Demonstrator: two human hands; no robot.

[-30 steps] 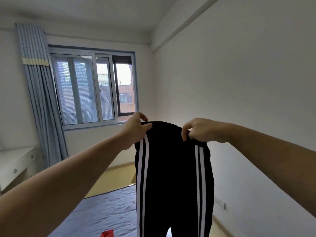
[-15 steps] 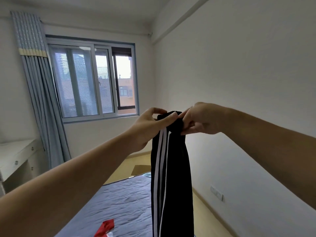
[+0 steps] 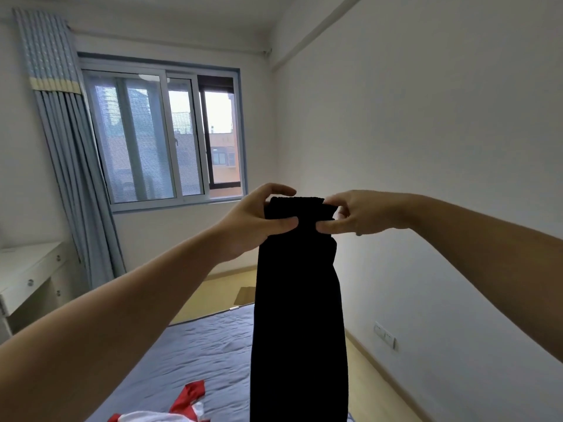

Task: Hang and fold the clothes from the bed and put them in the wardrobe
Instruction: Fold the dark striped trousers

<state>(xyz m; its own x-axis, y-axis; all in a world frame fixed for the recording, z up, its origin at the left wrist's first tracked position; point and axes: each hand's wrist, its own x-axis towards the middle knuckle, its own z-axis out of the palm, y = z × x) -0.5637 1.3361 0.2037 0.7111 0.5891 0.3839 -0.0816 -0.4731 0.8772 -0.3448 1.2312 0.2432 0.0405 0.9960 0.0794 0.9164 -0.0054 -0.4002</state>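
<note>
Black trousers now folded lengthwise, stripes hidden — left grip, right grip each pinching waistband.

Black trousers held up in the air over the bed, red-white garment lying on it.

Trousers: plain black, doubled lengthwise into one narrow strip, ribbed waistband on top and level, the rest hanging straight down out of the bottom of the view; the leg ends are out of view. Left hand grips the waistband's left end, thumb across the near face; right hand pinches the right end. Garment: red with white parts, crumpled, flat on the near part of the bed, left of the trousers, partly cut off by the bottom edge. Bed: grey-blue quilted cover, slightly wrinkled.
</note>
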